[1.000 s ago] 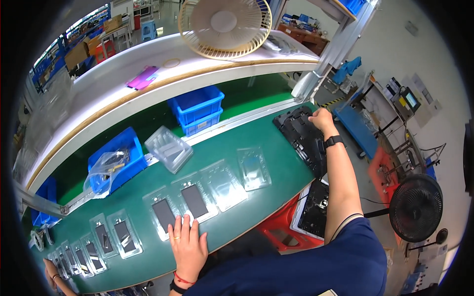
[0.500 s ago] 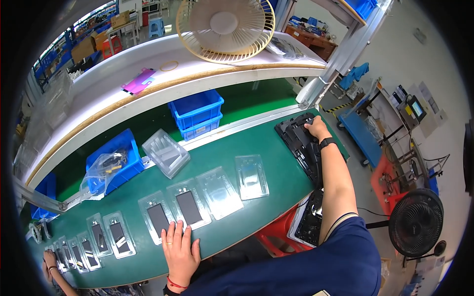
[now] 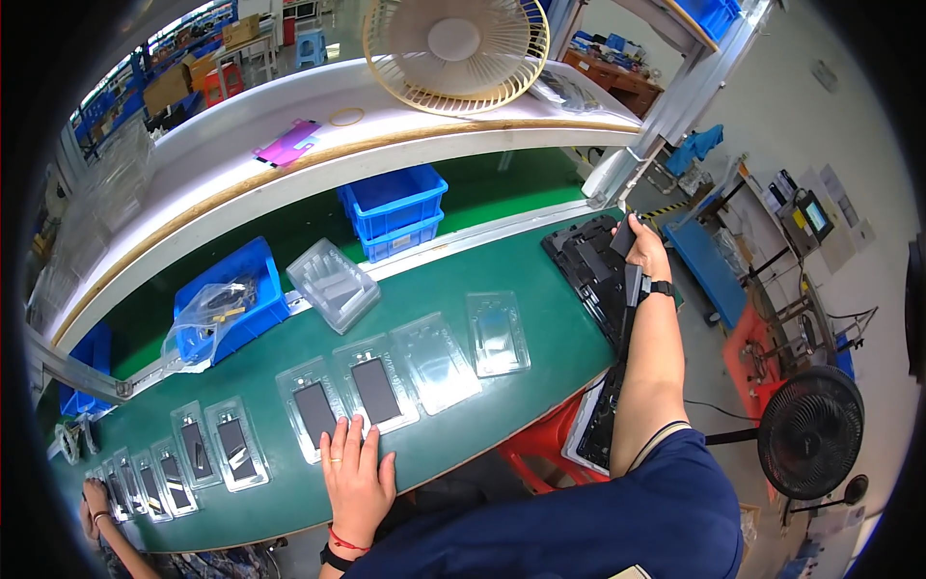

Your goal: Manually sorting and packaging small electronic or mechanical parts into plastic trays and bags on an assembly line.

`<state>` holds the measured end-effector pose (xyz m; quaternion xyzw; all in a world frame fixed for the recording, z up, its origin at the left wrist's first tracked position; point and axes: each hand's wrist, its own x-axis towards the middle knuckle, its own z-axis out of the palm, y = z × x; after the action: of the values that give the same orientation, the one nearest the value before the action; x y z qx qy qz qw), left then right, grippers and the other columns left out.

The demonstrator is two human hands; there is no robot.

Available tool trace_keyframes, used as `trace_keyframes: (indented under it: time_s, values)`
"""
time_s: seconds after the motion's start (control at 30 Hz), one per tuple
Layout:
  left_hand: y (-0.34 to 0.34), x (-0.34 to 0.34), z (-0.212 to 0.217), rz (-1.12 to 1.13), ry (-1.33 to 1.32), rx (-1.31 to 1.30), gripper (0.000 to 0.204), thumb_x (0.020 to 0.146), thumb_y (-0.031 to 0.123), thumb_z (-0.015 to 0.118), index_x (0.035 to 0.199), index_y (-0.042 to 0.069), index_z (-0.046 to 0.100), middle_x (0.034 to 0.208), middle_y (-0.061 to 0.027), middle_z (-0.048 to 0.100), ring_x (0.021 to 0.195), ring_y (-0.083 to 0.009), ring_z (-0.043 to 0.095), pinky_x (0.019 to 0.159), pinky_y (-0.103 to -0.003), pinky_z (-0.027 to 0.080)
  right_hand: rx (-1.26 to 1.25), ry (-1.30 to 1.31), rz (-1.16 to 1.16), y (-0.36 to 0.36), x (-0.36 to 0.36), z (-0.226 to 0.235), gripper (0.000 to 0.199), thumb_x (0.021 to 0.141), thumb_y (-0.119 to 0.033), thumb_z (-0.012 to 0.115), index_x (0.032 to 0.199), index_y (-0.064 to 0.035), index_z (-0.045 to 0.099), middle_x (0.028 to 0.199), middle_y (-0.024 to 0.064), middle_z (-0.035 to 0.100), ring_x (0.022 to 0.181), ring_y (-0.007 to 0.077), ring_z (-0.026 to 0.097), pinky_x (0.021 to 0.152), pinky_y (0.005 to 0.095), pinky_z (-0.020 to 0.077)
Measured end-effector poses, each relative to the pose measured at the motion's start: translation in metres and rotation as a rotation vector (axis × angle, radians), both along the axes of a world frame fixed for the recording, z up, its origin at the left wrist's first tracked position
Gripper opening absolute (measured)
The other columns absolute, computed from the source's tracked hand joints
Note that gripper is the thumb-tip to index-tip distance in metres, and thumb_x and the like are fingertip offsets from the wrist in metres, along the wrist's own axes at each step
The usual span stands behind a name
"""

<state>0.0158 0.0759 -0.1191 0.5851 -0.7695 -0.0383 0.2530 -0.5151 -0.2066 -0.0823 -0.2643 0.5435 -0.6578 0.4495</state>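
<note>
My right hand is closed on a dark flat rectangular piece at the far right of the bench. Beside it lies a black moulded tray with recesses, and a black strip-like part runs along my forearm. My left hand lies with fingers extended at the bench's near edge. Its fingertips are by a clear plastic tray holding a dark rectangular panel. Right of that, another clear tray holds a similar panel. Two more clear trays follow.
Several filled clear trays continue leftward, where another person's hand rests. Behind stand blue bins, a blue bin with plastic bags and a clear plastic box. A shelf carries a fan. Red stools stand below.
My right hand has moved slightly right and down from the black tray's corner, and the dark flat piece now shows in it. My left hand stays nearly in place; the whole view has shifted slightly.
</note>
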Motion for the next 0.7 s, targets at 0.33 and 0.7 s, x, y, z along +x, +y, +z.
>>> trace_keyframes:
  time_s: [0.33, 0.7]
  values:
    - [0.001, 0.000, 0.000, 0.001, 0.008, -0.009, 0.036, 0.080, 0.018, 0.065, 0.111, 0.000, 0.060, 0.130, -0.0170, 0.050, 0.125, -0.0363, 0.043, 0.106, -0.054, 0.028, 0.528, 1.286, 0.199, -0.002, 0.043, -0.007, 0.027, 0.070, -0.021, 0.080, 0.083, -0.0040, 0.063, 0.075, 0.0067, 0.063, 0.070, 0.0204, 0.060, 0.067, 0.0344, 0.0464]
    - [0.002, 0.000, -0.002, 0.008, 0.029, -0.040, 0.037, 0.078, 0.014, 0.065, 0.112, 0.001, 0.059, 0.129, -0.0171, 0.051, 0.125, -0.0353, 0.043, 0.107, -0.052, 0.028, 0.686, 1.384, 0.401, -0.007, 0.064, 0.018, 0.066, 0.061, -0.022, 0.085, 0.115, 0.0054, 0.059, 0.118, 0.0214, 0.061, 0.111, 0.0343, 0.058, 0.092, 0.0385, 0.0446]
